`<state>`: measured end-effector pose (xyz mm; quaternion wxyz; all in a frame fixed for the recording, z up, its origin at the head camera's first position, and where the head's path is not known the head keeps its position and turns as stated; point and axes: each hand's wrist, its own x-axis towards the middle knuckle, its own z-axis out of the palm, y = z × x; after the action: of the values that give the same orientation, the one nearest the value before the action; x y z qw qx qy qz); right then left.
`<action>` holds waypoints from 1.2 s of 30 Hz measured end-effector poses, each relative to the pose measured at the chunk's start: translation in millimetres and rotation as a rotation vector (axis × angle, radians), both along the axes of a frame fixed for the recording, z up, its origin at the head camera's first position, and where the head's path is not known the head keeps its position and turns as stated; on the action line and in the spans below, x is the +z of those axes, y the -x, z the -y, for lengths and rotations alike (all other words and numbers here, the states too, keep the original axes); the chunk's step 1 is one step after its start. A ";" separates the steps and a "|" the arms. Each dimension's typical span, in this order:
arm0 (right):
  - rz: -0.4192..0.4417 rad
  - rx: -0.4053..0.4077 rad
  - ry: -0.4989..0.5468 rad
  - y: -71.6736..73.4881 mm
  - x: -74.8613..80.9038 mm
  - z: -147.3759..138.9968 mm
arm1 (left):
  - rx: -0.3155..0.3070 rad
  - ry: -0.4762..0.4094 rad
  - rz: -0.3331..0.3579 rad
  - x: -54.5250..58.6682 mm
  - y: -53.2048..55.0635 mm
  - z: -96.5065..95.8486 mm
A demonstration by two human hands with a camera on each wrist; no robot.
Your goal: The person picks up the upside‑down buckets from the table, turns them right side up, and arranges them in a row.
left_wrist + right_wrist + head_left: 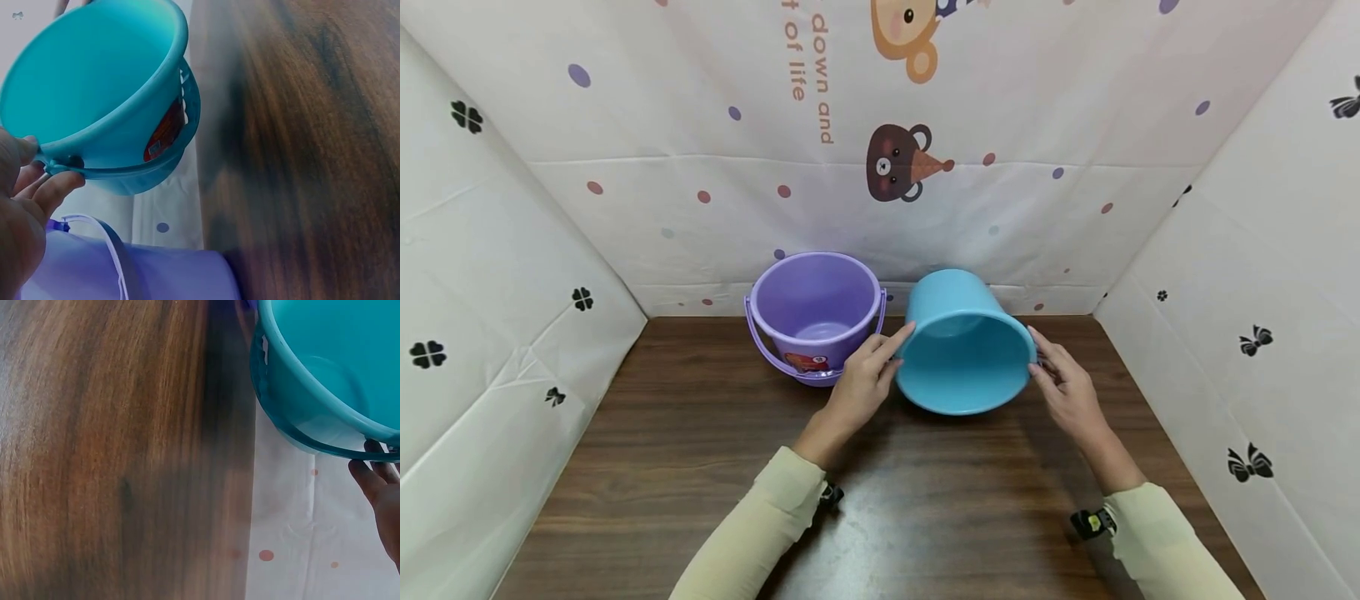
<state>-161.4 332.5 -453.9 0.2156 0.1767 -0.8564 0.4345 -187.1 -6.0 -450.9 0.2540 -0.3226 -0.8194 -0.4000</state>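
A blue bucket (964, 367) is tilted with its mouth toward the head camera, held up between both hands. My left hand (861, 379) pinches its rim at the left, thumb on the lip and fingers under the handle joint in the left wrist view. On the opposite side my right hand (1067, 387) grips the rim, fingertips by the handle joint. The blue handle (194, 119) hangs along the bucket's front, over a red label (165, 130). Close by the left hand, a purple bucket (820, 296) stands upright, its handle (767, 354) lowered at the front.
Both buckets are at the back of a dark wooden table (700, 467). A white printed sheet (647, 225) rises behind it, with white patterned side walls (1240, 275) at left and right. The purple bucket stands immediately left of the blue one.
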 end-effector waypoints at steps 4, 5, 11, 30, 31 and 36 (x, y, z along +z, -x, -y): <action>0.011 0.023 0.001 -0.3 4.0 1.4 | 0.007 -0.026 -0.020 4.4 0.9 1.8; 0.015 0.029 0.004 -0.7 5.8 2.1 | 0.011 -0.034 -0.025 5.5 1.2 2.2; 0.030 0.071 0.029 -3.6 15.8 5.2 | 0.024 -0.068 -0.055 12.7 3.2 3.8; 0.044 0.093 0.060 0.4 32.2 3.8 | -0.030 -0.093 0.030 32.7 10.4 11.5; 0.046 0.088 0.060 0.5 32.7 3.5 | -0.034 -0.093 0.049 33.9 10.6 11.1; 0.067 0.069 0.059 2.6 35.9 2.4 | -0.051 -0.102 0.147 41.1 12.6 9.2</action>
<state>-163.9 330.1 -418.0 0.1768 0.1851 -0.8433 0.4726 -199.8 -15.2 -409.9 0.1993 -0.2998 -0.8058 -0.4703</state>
